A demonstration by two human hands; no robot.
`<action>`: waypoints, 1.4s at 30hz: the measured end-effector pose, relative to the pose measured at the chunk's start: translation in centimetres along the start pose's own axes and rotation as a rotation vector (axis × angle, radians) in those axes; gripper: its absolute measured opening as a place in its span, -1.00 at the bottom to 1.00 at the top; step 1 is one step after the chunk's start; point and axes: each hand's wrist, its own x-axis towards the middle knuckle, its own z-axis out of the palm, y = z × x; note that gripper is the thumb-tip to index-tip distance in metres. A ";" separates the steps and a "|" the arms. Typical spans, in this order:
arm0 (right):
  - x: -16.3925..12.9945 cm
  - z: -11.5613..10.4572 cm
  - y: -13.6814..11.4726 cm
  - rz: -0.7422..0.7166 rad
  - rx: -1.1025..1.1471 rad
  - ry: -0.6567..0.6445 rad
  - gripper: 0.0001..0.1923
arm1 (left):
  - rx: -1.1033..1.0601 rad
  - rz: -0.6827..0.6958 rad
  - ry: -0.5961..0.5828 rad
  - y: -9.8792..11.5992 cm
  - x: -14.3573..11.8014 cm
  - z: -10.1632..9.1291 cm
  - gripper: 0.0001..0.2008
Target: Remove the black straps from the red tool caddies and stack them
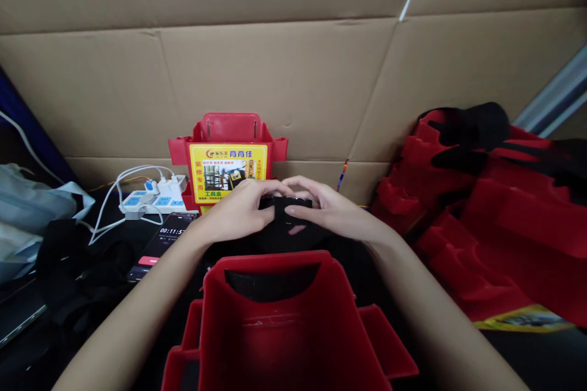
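My left hand [245, 211] and my right hand [323, 208] meet at the middle, both closed on a black strap [287, 217] with small shiny spots along its top edge. Fingers hide part of it, and any buckle there cannot be made out. Just below the hands, nearest to me, stands a red plastic tool box [284, 317] with its open top toward me. Black webbing [273, 284] shows through the slot in its far wall. Beyond my left hand stands another red tool box [232, 125] bearing a yellow label [228, 156].
Several red tool boxes [513, 214] with black straps are piled at right. On the left are a power strip [158, 195] with white cables, a phone [162, 241] running a timer, and pale bags [34, 214]. A cardboard wall [275, 85] closes off the back. A thin colourful pen-like stick [342, 175] leans against it.
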 end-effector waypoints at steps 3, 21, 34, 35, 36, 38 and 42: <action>0.1 0.1 -0.2 0.017 -0.068 -0.029 -0.74 | -0.023 -0.030 0.023 0.1 0.0 -0.2 -0.68; 0.5 1.7 0.3 -0.006 -0.419 0.339 -0.82 | -0.063 -0.246 0.019 -0.7 -0.2 -1.0 -0.92; 0.5 1.7 0.3 -0.083 -0.359 0.331 -0.77 | 0.270 -0.245 0.153 1.1 -0.3 -0.2 -0.81; 0.6 1.7 0.4 -0.090 -0.334 0.327 -0.75 | 0.315 -0.262 0.169 1.3 -0.4 -0.1 -0.81; 0.7 1.8 0.4 -0.091 -0.320 0.322 -0.74 | 0.330 -0.281 0.172 1.5 -0.3 0.0 -0.82; 0.8 1.9 0.5 -0.076 -0.322 0.328 -0.76 | 0.312 -0.318 0.146 1.6 -0.2 0.1 -0.84; 0.8 1.9 0.8 -0.051 -0.356 0.389 -0.82 | 0.244 -0.365 0.108 1.2 0.0 0.2 -0.84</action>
